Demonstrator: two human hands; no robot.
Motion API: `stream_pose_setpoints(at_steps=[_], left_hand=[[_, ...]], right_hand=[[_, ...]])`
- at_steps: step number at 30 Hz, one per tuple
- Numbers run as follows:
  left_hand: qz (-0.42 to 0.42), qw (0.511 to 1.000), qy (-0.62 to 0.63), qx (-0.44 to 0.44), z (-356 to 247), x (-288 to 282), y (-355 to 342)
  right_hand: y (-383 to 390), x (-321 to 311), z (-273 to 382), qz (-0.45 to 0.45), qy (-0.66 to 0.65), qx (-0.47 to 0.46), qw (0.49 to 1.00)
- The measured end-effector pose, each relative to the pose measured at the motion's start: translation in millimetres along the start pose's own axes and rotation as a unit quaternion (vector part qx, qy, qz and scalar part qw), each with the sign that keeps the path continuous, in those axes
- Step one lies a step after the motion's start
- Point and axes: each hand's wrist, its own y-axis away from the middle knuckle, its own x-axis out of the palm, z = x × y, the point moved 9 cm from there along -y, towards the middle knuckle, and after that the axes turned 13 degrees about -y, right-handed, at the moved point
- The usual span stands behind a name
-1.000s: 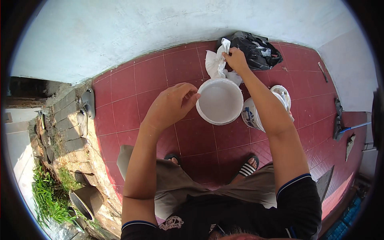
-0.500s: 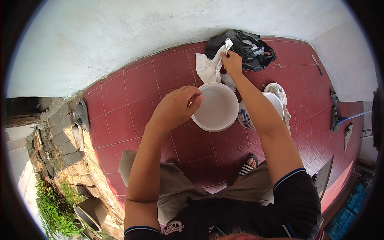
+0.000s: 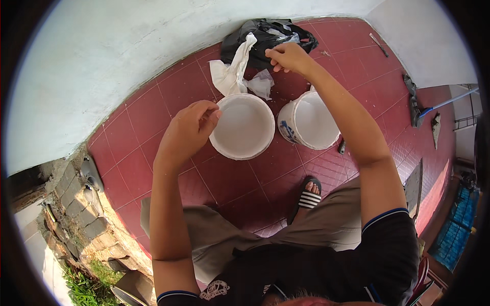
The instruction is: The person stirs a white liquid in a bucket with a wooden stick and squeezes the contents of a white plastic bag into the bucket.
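My left hand (image 3: 191, 125) hovers at the left rim of a white bucket (image 3: 216, 140). Its fingers bend loosely, thumb apart from them, and nothing shows in it. The bucket contains smooth white material. My right hand (image 3: 290, 57) is in front of a black plastic bag (image 3: 245, 36), fingers loosely bent and apart, with no object visible in it. A white cloth (image 3: 232, 69) stands crumpled on the floor between the bag and the bucket. Beside it lies a piece of thin, see-through plastic (image 3: 262, 83).
A second white bucket (image 3: 290, 116) with a blue print stands under my right forearm, partly hidden. A dark-handled tool (image 3: 342, 147) pokes out beside it. My sandalled foot (image 3: 309, 194) rests on the red tiles. A blue-handled broom (image 3: 434, 107) is at the right; a pale wall (image 3: 127, 61) rises behind.
My right hand has let go of the white cloth and drawn away to its right. The view has shifted, so the buckets appear farther left. My left hand stays by the bucket rim.
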Motion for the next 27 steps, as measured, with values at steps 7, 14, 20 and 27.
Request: stream_pose_setpoints(at_steps=[7, 14, 20, 27], left_hand=[[-0.017, 0.999, 0.013, -0.033, -1.5, -5.5, -1.3], [-0.030, 0.995, -0.005, -0.092, 15.9, -14.2, 26.2], [0.022, 0.997, -0.026, -0.069, 13.7, -35.6, -5.0], [0.032, 0.989, -0.081, -0.118, 54.5, -68.9, -41.5]], right_hand=[[67.1, -236.3, -165.8, -0.052, 0.224, 0.226, 0.947], [199.6, -216.0, -311.5, 0.181, 0.379, 0.405, 0.812], [275.3, -234.4, -403.3, 0.026, 0.310, 0.226, 0.923], [306.3, -252.4, -345.5, -0.141, 0.281, 0.118, 0.942]])
